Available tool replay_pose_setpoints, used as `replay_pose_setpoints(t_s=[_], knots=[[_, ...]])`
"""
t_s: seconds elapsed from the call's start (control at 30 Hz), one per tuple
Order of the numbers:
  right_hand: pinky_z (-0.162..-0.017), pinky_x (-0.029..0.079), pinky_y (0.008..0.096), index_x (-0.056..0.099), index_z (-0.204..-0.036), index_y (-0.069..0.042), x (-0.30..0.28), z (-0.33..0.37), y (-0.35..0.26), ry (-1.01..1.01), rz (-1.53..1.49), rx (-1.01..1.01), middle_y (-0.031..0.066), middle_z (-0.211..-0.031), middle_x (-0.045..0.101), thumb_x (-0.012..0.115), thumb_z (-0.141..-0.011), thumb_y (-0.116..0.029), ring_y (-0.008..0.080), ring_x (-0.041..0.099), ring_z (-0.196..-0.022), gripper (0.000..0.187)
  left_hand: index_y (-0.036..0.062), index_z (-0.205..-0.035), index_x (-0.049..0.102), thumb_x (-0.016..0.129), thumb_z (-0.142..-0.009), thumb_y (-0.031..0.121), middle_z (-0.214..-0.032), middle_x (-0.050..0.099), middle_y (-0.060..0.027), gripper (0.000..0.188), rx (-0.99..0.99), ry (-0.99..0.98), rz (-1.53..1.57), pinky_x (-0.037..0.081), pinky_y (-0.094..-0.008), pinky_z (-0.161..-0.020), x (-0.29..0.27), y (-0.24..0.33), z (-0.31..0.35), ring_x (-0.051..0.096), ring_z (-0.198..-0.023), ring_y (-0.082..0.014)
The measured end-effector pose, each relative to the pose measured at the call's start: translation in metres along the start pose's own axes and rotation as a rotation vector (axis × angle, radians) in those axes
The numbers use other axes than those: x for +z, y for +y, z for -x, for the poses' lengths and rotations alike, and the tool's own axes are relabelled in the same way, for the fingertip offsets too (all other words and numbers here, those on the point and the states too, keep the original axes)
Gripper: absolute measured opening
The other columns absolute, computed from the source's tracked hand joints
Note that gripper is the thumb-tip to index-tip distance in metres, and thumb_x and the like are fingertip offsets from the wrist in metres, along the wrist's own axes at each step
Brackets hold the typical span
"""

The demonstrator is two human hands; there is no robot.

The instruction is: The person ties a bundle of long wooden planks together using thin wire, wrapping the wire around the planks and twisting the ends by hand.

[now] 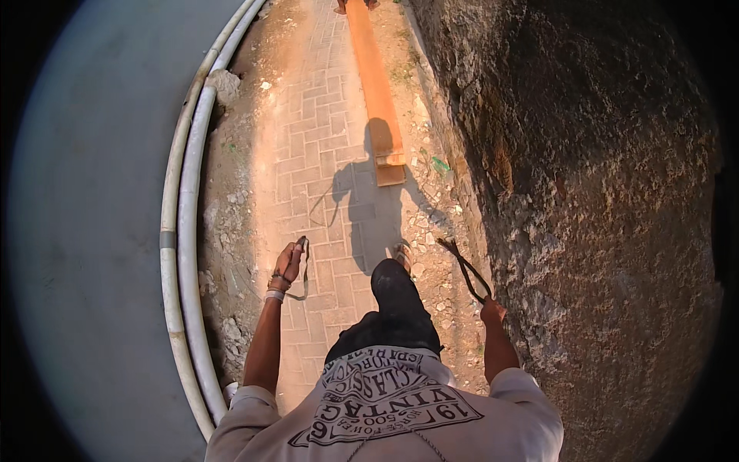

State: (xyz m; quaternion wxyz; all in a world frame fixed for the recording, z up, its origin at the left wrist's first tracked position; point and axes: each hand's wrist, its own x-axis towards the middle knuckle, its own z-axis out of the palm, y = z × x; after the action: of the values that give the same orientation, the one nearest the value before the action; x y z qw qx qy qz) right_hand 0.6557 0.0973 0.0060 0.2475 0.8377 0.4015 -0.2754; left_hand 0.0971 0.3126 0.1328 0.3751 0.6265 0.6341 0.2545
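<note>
My left hand (288,262), with bands at its wrist, is held out over the left side of the path. Its fingers are closed around a thin dark strap (306,269) that hangs in a loop beside it. Near the wall on the right, my right hand (493,310) grips a black braided-looking cord (466,266), doubled, which sticks up and forward from the fist. Ahead of both hands, and touched by neither, a stack of long orange-brown planks (376,88) runs lengthwise away from me. Its near end is stepped, one board reaching past another.
A person (340,7) is partly visible at the planks' far end. Brick paving (308,154) lies underfoot, with rubble along both edges. A rough stone wall (593,254) rises on the right. Two pale pipes (185,208) border a grey surface on the left.
</note>
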Motion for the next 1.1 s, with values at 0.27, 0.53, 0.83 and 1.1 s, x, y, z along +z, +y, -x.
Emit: replay_pose_setpoints(t_s=[0.27,0.53,0.83,1.1], knots=[[-0.087,0.046,0.0447,0.027,-0.141,-0.009,0.023,-0.046,-0.074,-0.173,-0.561,0.162,0.017,-0.121,0.056,0.055,-0.087,-0.042,0.0316,0.058,-0.105,0.07,0.0088,-0.133,0.039,0.035,-0.097,0.032,-0.103,0.06,-0.0263,0.043,0.371,-0.144,-0.145,0.048,-0.0451,-0.074,0.111,0.108,-0.175,0.06,-0.09,-0.0398],[-0.088,0.042,0.0382,0.05,-0.121,-0.003,-0.251,-0.054,-0.342,-0.664,-2.566,-0.141,0.0119,-0.102,0.059,0.044,-0.091,-0.055,0.0264,0.055,-0.093,0.06,0.0103,-0.114,0.042,0.035,-0.097,0.029,-0.093,0.062,-0.0204,0.026,0.386,-1.007,-0.29,0.048,-0.0483,-0.069,0.131,0.166,-0.244,0.06,-0.081,-0.0402],[-0.043,0.025,0.0254,0.046,-0.081,-0.013,-0.322,-0.144,-0.346,0.204,-2.943,0.323,-0.0047,-0.057,0.031,0.036,-0.099,-0.037,0.0087,0.024,-0.045,0.032,0.0054,-0.091,0.047,0.032,-0.097,0.035,-0.076,0.059,-0.0213,0.033,0.339,-1.247,-0.474,0.043,-0.0495,-0.065,-0.011,0.092,-0.458,0.058,-0.076,-0.0414],[-0.045,0.027,0.0264,0.044,-0.073,-0.015,-0.317,-0.134,-0.464,0.287,-2.993,0.485,-0.0063,-0.053,0.028,0.042,-0.098,-0.034,0.0086,0.024,-0.044,0.031,0.0036,-0.088,0.055,0.032,-0.096,0.041,-0.072,0.059,-0.0191,0.045,0.396,-1.307,-0.43,0.044,-0.0476,-0.065,-0.031,0.021,-0.689,0.058,-0.072,-0.04]])
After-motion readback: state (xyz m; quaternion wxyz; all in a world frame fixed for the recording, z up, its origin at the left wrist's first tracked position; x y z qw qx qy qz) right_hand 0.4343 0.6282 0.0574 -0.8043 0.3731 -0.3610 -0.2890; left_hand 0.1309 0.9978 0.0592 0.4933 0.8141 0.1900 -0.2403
